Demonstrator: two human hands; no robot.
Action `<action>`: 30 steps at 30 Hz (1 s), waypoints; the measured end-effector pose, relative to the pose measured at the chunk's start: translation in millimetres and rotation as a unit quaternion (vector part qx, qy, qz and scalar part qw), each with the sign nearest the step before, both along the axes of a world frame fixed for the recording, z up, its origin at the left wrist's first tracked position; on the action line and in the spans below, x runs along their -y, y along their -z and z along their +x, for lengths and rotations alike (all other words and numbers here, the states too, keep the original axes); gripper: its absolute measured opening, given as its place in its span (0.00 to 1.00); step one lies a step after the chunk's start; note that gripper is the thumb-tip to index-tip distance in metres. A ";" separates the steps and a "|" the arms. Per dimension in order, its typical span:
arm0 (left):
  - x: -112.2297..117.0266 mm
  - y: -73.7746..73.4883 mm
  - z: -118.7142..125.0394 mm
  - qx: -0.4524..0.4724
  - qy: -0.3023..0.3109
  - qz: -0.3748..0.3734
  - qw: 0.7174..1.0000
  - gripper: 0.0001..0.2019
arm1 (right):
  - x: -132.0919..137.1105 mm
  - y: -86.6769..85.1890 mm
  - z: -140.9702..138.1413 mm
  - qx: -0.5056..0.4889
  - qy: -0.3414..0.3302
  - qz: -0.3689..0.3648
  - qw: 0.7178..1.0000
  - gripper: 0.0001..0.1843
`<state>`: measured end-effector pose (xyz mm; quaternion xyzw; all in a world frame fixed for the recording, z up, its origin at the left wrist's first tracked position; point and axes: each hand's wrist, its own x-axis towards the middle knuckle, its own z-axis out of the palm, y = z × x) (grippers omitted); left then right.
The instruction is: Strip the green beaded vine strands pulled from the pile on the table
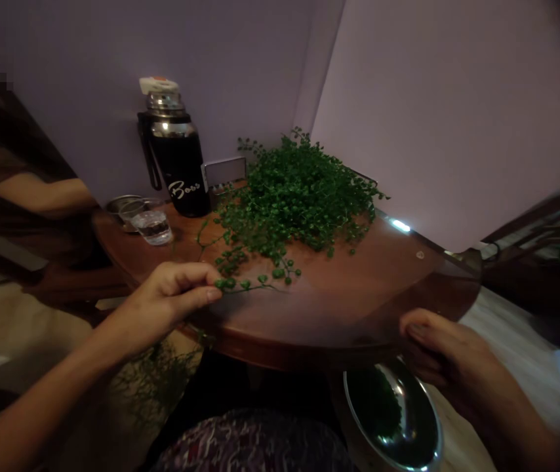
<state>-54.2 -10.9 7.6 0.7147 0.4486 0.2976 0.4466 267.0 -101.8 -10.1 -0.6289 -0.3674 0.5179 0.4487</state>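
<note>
Between the thumb and fingers of my left hand [176, 292] is a thin sprig of round green berries [245, 284], stretched out to the right above the table. Behind it a large heap of leafy green stems with small round berries [300, 190] covers the back of the wooden table [359, 295]. My right hand [437, 341] is closed at the table's right front edge; whatever it may hold is hidden. Below and left of that hand, a shiny metal bowl [418, 452] sits low with green pieces [376, 400] inside.
A black flask [176, 157] lettered "Boss" stands at the back left. Beside it are a clear plastic cup [155, 226] of liquid and a metal dish [125, 202]. Stripped-looking stems [162, 380] lie low at the left. Another person's arm [39, 193] shows at the left edge.
</note>
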 end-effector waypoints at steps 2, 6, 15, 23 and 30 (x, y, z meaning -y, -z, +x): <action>-3.2 0.2 7.1 0.028 0.032 -0.051 0.998 0.09 | -3.9 0.3 -8.5 -0.097 -0.023 -0.015 0.995 0.10; -1.7 0.0 31.3 0.062 0.083 -0.132 0.986 0.09 | -23.1 4.7 -37.7 -0.165 -0.095 0.019 0.982 0.15; 3.0 -10.1 41.7 0.030 0.161 -0.194 0.967 0.08 | -57.0 -6.0 -60.8 0.136 -0.325 0.163 0.922 0.08; 8.2 -6.9 36.9 0.022 0.156 -0.159 0.975 0.08 | -53.8 -13.7 -69.4 0.220 -0.249 0.235 0.913 0.08; 23.0 -5.6 42.3 0.028 0.146 -0.116 0.982 0.07 | -40.5 -1.9 -78.8 0.069 -0.124 0.176 0.974 0.12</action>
